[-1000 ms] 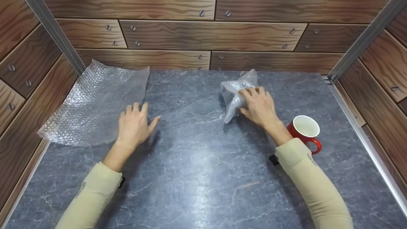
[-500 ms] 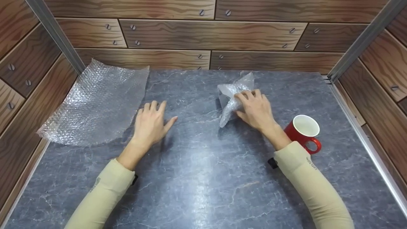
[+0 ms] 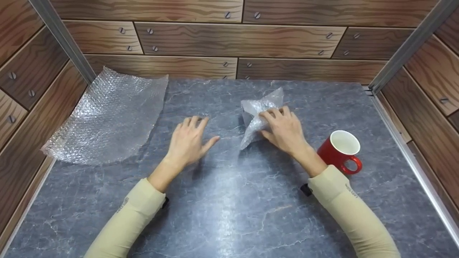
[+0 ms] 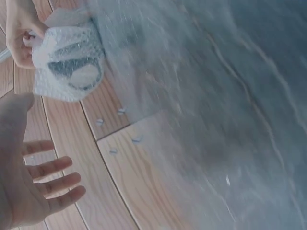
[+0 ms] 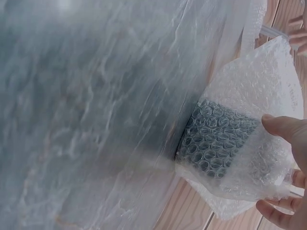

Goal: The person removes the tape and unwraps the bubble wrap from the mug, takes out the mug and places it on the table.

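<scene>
My right hand (image 3: 287,132) pinches the gathered top of a bubble-wrapped bundle (image 3: 252,125), its thumb on the near side. Through the wrap a dark object (image 5: 216,136) shows; in the left wrist view a rounded, handle-like outline appears, but its kind is not certain. The bundle's loose corners stick out like wings. Apart from it, my left hand (image 3: 188,141) hovers to its left with fingers spread and nothing held. A red mug (image 3: 331,154), white inside, stands upright beside my right wrist, handle towards me.
A flat sheet of bubble wrap (image 3: 114,118) lies at the back left of the grey marbled table (image 3: 222,200). Wood-patterned panels (image 3: 236,39) wall in the back and sides, with metal posts (image 3: 408,46) at the corners.
My left hand has moved right, off the flat bubble wrap sheet and towards the bundle. My right hand has drawn the bundle slightly nearer and to the left. The mug stays put.
</scene>
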Tool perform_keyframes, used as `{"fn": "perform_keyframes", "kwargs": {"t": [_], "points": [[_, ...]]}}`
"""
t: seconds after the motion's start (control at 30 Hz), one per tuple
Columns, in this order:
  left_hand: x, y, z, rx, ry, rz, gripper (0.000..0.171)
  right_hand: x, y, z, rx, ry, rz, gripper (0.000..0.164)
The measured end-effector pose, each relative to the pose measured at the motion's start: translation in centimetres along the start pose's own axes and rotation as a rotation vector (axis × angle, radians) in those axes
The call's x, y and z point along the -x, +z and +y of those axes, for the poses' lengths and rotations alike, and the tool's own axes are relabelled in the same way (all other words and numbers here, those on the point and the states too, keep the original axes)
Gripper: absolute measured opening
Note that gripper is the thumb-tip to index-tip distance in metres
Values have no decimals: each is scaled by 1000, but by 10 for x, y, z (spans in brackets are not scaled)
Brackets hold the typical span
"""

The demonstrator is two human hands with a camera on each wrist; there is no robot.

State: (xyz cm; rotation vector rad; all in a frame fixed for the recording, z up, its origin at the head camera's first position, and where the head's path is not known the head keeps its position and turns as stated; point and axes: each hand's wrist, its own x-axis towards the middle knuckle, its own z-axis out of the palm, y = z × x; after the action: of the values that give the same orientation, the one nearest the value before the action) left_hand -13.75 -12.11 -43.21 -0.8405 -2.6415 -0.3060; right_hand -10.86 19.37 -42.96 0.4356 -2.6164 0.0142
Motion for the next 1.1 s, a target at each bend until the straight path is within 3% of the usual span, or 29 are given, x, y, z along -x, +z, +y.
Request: {"fn": "perform_keyframes", "kwargs": {"t": [0.3, 0.6, 1.1], "points": [[-7, 7, 20, 58, 97, 31, 80, 5, -4, -14, -42, -24, 26, 51], [-16, 11, 32, 101, 110, -28, 92, 9, -9, -25, -79, -32, 6, 50], [-31, 15, 44, 149, 149, -48, 100, 16, -11, -33, -106, -67, 27, 51]]}}
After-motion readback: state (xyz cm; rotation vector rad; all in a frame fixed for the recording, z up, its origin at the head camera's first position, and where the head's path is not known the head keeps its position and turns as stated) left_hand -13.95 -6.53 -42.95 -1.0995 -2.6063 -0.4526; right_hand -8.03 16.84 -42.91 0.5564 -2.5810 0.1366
